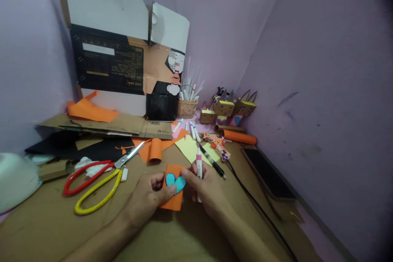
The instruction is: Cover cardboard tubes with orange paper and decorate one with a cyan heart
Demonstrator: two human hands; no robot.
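Between my hands is a small orange paper piece (172,204) with a light-blue heart (180,183), outlined in dark, lying against its front. My left hand (144,196) is closed on the paper's left side, its thumb pressing the heart's lower part. A white marker with a pink band (199,166) stands nearly upright in the fingers of my right hand (207,188). The right thumb also rests on the paper's upper right corner by the heart. Close beyond the hands are a short orange paper tube (155,151) and a black pen (213,163).
Scissors with red and yellow handles (98,196) lie open at the left. Yellow paper (186,147), a hot glue gun (216,144) with its black cord, and a dark phone-like slab (267,172) are to the right. Behind stand cardboard animal figures (225,108) and an unfolded box (110,61).
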